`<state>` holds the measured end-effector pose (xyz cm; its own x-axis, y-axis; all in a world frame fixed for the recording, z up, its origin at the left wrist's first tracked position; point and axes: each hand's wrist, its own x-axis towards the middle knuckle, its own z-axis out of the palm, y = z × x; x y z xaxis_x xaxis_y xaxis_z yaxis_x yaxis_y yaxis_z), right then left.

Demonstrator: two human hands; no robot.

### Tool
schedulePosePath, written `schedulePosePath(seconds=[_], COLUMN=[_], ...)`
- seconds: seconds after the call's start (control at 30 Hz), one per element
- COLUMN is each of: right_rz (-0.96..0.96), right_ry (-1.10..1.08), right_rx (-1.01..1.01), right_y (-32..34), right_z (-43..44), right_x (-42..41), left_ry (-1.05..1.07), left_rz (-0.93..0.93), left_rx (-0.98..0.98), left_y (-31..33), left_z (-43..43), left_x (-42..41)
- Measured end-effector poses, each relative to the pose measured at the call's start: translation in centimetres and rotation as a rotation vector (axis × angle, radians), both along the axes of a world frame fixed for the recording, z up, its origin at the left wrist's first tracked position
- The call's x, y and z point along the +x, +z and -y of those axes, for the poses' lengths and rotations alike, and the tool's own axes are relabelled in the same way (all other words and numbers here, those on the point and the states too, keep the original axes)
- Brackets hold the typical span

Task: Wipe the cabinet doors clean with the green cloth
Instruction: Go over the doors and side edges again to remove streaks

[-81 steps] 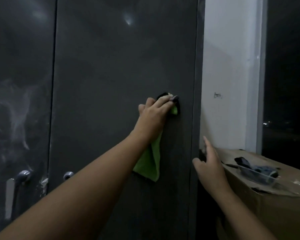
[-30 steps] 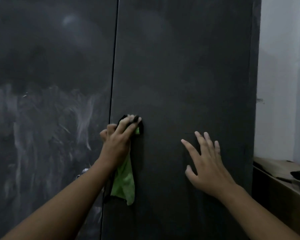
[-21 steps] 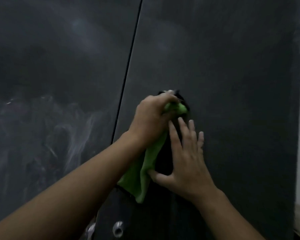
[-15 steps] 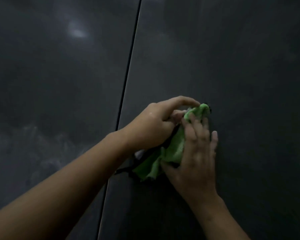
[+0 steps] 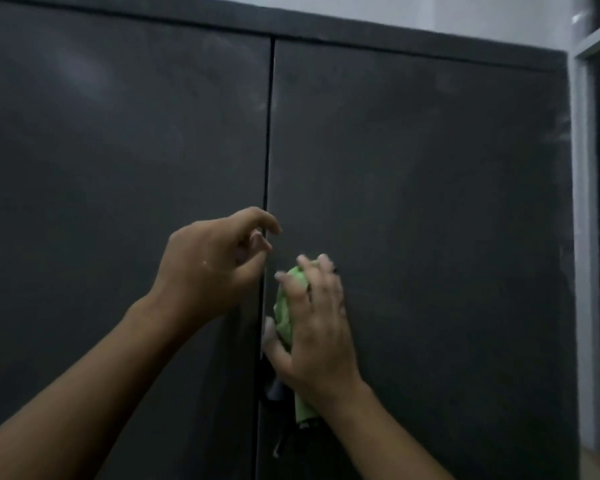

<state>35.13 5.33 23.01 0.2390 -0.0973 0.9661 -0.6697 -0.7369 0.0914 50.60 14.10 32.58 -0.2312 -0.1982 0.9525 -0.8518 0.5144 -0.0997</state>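
Note:
Two dark grey cabinet doors fill the view: the left door [image 5: 118,150] and the right door [image 5: 430,202], which meet at a thin vertical seam. My right hand [image 5: 321,327] holds the bunched green cloth [image 5: 286,306] against the right door just beside the seam, fingers over its top and thumb on its left side. A tail of cloth hangs below my wrist. My left hand [image 5: 215,268] hovers at the seam, up and to the left of the cloth, fingers loosely curled and holding nothing.
Under my right wrist a dark door handle [image 5: 274,393] shows at the seam. Pale wall [image 5: 465,12] shows above the cabinet's top edge. A white frame [image 5: 582,237] runs down the cabinet's right side, with a dark opening beyond.
The cloth has passed from my left hand to my right hand. My left hand let go and drew back to the left. The view has tilted up to the cabinet's top edge.

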Motion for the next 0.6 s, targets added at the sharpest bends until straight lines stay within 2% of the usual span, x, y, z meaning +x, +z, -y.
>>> schedulePosePath(seconds=[0.13, 0.23, 0.3, 0.47, 0.53, 0.6], right_rz=[-0.182, -0.246, -0.098, 0.675, 0.77, 0.631], right_ry=[-0.053, -0.21, -0.221, -0.14, -0.087, -0.012], right_rx=[-0.106, -0.215, -0.197, 0.03, 0.024, -0.062], right_y=[0.1, 0.4, 1.1, 6.4, 8.2, 8.1], right_z=[0.9, 0.9, 1.3, 2.0, 1.8, 1.4], right_x=[-1.0, -3.8, -6.1, -11.2, -10.7, -8.6], left_ry=[-0.001, 0.092, 0.181, 0.33, 0.346, 0.332], left_rz=[0.053, 0.105, 0.128, 0.294, 0.323, 0.316], left_rx=[0.018, -0.022, -0.026, 0.117, 0.149, 0.148], left_y=[3.7, 5.2, 5.7, 4.8, 3.9, 2.9], left_z=[-0.3, 0.0, 0.1, 0.4, 1.0, 1.5], left_x=[2.4, 4.0, 4.7, 5.2, 5.3, 5.2])
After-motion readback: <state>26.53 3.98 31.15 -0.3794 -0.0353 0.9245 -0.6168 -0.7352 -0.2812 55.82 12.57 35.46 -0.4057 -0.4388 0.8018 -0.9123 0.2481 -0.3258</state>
